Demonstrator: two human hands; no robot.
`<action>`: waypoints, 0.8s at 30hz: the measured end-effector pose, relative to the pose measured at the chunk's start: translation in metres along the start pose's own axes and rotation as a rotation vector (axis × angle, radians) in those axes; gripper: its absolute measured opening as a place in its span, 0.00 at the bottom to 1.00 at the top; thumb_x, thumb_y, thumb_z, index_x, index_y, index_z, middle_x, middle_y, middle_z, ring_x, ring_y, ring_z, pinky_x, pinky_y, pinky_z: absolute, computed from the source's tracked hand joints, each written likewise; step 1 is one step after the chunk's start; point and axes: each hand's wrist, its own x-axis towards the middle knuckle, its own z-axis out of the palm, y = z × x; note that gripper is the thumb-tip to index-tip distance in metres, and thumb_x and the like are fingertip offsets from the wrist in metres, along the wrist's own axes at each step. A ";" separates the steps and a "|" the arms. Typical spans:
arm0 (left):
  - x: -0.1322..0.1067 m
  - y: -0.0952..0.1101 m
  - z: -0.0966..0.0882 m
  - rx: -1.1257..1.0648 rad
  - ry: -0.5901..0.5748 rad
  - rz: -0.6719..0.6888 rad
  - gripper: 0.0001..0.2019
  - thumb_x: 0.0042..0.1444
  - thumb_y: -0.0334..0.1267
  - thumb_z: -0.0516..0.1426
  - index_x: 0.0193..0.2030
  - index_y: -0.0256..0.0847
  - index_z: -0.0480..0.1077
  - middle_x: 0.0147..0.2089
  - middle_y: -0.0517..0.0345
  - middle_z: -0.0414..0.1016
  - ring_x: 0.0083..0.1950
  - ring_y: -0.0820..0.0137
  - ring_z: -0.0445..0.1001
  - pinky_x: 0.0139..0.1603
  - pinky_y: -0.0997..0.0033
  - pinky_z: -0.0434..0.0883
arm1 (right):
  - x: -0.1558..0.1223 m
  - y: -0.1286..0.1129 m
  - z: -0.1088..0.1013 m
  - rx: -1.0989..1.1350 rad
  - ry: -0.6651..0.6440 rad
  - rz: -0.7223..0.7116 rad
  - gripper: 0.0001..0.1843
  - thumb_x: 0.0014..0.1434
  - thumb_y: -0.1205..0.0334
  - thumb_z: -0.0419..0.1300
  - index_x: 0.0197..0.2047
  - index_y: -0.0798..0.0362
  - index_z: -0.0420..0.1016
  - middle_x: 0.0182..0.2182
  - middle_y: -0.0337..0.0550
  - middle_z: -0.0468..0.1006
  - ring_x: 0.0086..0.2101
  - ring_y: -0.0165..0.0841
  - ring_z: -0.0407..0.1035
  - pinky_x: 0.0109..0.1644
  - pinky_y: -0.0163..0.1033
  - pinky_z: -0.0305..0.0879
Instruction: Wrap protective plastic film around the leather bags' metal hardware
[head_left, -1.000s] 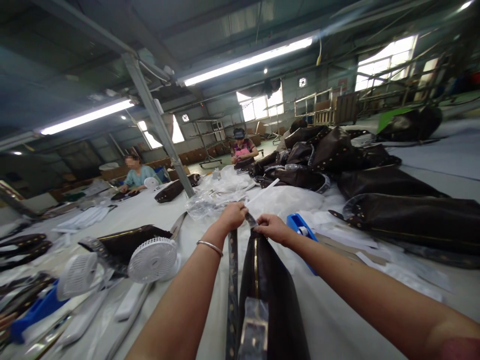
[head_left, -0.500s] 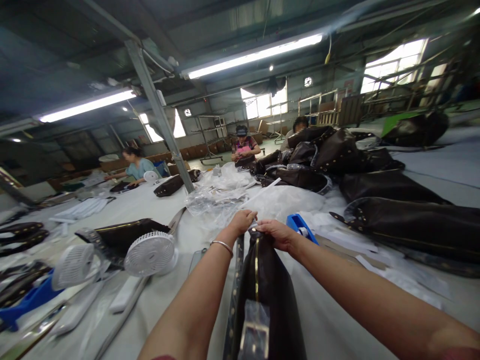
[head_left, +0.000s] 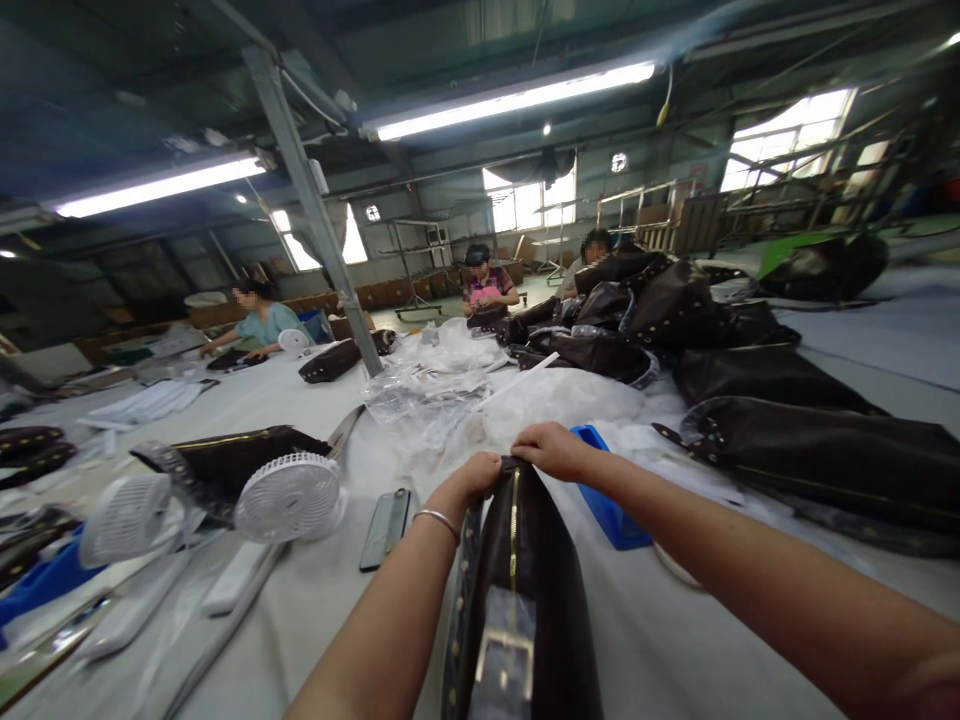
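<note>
Presently: one dark bag [head_left: 559, 570], near centre; your left hand [head_left: 474, 477] and right hand [head_left: 551, 450], both pinching its far end; best held evenly, zip [head_left: 514, 530] straight.

dk bag [head_left: 551, 570] cut off @ btm, blue obj [head_left: 616, 522] pt. hidden

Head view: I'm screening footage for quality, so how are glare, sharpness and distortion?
Head view: tube light and window glare white against a dim ceiling; head view: zip on the bag fairly legible; head view: right forearm looks stretched towards the edge.
</note>
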 end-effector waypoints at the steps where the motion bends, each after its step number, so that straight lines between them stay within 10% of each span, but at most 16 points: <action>1: 0.001 0.002 -0.001 0.037 -0.021 -0.014 0.12 0.64 0.43 0.58 0.46 0.36 0.72 0.41 0.57 0.75 0.35 0.71 0.75 0.35 0.68 0.76 | 0.002 -0.002 -0.005 -0.041 -0.039 -0.038 0.08 0.54 0.66 0.61 0.28 0.53 0.82 0.28 0.43 0.81 0.33 0.35 0.70 0.40 0.37 0.61; 24: -0.002 0.056 -0.030 0.566 0.110 0.116 0.15 0.64 0.47 0.57 0.37 0.35 0.73 0.34 0.60 0.75 0.34 0.70 0.75 0.38 0.65 0.75 | 0.026 -0.036 -0.039 -0.360 -0.353 -0.284 0.12 0.47 0.75 0.60 0.19 0.51 0.78 0.19 0.37 0.75 0.24 0.28 0.60 0.31 0.34 0.54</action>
